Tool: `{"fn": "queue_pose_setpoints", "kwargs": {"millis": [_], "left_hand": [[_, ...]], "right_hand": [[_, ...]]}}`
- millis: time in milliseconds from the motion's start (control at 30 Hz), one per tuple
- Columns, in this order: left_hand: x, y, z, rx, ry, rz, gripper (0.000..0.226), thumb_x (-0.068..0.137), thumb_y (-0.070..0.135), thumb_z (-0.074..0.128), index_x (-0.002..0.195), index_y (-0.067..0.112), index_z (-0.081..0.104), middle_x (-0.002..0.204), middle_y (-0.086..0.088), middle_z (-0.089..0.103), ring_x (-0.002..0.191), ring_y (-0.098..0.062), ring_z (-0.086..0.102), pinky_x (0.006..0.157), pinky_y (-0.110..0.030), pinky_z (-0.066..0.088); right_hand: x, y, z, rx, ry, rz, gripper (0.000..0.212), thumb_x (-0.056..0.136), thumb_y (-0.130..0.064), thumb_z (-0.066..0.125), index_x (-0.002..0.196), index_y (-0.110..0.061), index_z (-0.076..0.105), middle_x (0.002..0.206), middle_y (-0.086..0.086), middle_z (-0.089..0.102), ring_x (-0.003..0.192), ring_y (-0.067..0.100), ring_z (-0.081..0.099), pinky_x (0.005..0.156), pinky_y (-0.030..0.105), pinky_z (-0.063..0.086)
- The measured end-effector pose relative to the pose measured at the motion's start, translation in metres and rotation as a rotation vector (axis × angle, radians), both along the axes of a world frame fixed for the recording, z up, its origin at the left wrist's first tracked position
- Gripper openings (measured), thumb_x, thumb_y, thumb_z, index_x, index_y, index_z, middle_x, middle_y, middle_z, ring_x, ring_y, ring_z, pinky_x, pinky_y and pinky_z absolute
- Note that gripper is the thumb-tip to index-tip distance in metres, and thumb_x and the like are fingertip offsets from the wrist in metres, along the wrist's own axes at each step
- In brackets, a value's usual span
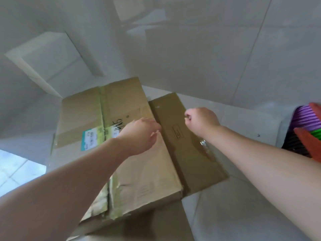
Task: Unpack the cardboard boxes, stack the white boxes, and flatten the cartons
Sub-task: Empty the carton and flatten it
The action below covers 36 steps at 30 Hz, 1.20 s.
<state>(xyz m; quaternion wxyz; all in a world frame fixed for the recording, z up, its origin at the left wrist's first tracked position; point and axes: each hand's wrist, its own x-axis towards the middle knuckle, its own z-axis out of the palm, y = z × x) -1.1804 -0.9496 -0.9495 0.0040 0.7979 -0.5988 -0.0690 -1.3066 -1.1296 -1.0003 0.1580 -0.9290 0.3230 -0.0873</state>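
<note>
cardboard box [107, 136] at frame centre is touched by left hand [139, 134] (fingers relaxed); right hand [201, 120] curled over open flap [187, 146], grip unclear.

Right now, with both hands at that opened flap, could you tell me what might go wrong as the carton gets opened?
1. The left hand and right hand both work at the dark flap; a hard pull may tear the cardboard rather than fold it.
2. Loose tape hangs crumpled at the cardboard carton's near corner and could stick to an arm.
3. The basket of coloured items stands close on the right; a swinging flap might hit it.
</note>
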Motion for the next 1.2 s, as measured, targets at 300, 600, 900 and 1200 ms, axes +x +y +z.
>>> {"fn": "queue_pose_setpoints", "kwargs": {"millis": [300,600,900,1200], "left_hand": [[0.073,0.133,0.004,0.114,0.021,0.046,0.030,0.087,0.018,0.049,0.111,0.025,0.065,0.112,0.003,0.060,0.108,-0.021,0.055,0.096,-0.032,0.040],[0.100,0.152,-0.011,0.116,-0.013,-0.194,0.060,0.079,0.000,0.042,0.131,0.031,0.050,0.136,0.003,0.043,0.124,-0.019,0.038,0.107,-0.031,0.026],[0.102,0.141,-0.015,0.095,-0.057,-0.215,0.052,0.077,0.003,0.047,0.122,0.027,0.056,0.127,0.002,0.048,0.119,-0.018,0.042,0.106,-0.031,0.027],[0.100,0.143,0.003,0.019,-0.085,-0.198,0.046,0.072,0.002,0.046,0.110,0.024,0.059,0.111,0.006,0.056,0.108,-0.014,0.047,0.102,-0.026,0.029]], "right_hand": [[0.074,0.171,0.046,-0.142,0.133,0.527,0.026,0.091,-0.034,0.050,0.102,-0.014,0.062,0.106,0.009,0.054,0.104,0.028,0.050,0.079,0.035,0.042],[0.100,0.217,0.029,-0.022,0.319,0.328,0.034,0.079,-0.048,0.056,0.102,-0.022,0.052,0.115,0.008,0.042,0.111,0.028,0.043,0.090,0.037,0.038],[0.113,0.226,0.024,-0.052,0.338,0.246,0.049,0.074,-0.046,0.057,0.114,-0.020,0.049,0.120,0.008,0.042,0.116,0.029,0.039,0.092,0.042,0.037],[0.117,0.230,0.043,-0.046,0.325,0.231,0.052,0.072,-0.038,0.058,0.116,-0.015,0.043,0.124,0.008,0.041,0.119,0.028,0.038,0.091,0.042,0.036]]}}
